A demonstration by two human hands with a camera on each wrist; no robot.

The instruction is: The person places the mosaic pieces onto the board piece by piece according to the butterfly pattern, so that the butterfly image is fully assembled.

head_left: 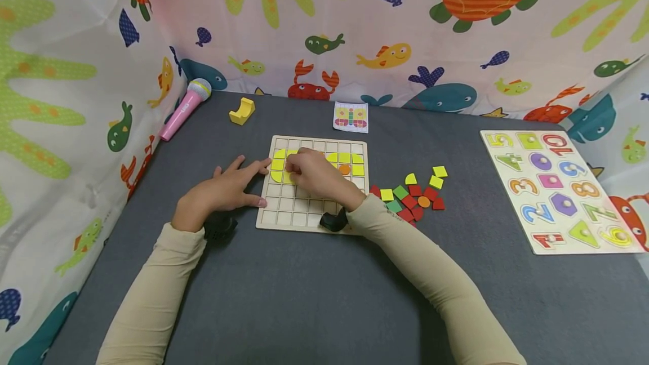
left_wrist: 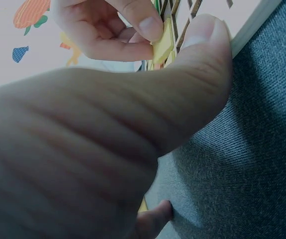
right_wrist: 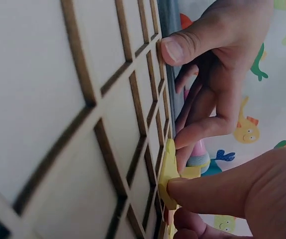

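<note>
A pale wooden grid board [head_left: 285, 219] lies on the grey table, with yellow tiles and an orange round tile [head_left: 344, 169] in its upper rows. My right hand [head_left: 324, 176] reaches over the board. Between its thumb and fingers it pinches a yellow tile [right_wrist: 167, 174] at the board's surface; in the left wrist view the same tile [left_wrist: 163, 45] shows at the fingertips. My left hand [head_left: 228, 189] is at the board's left edge, fingers spread, thumb and fingertips right at the rim. Part of the filled rows is hidden under my right hand.
Loose red, green, yellow and orange tiles [head_left: 408, 200] lie right of the board. Behind it is a small patterned card [head_left: 351, 117]. A yellow curved block [head_left: 242, 111] and pink toy microphone [head_left: 186, 108] lie back left; a number-and-shape puzzle board [head_left: 563, 190] is at right.
</note>
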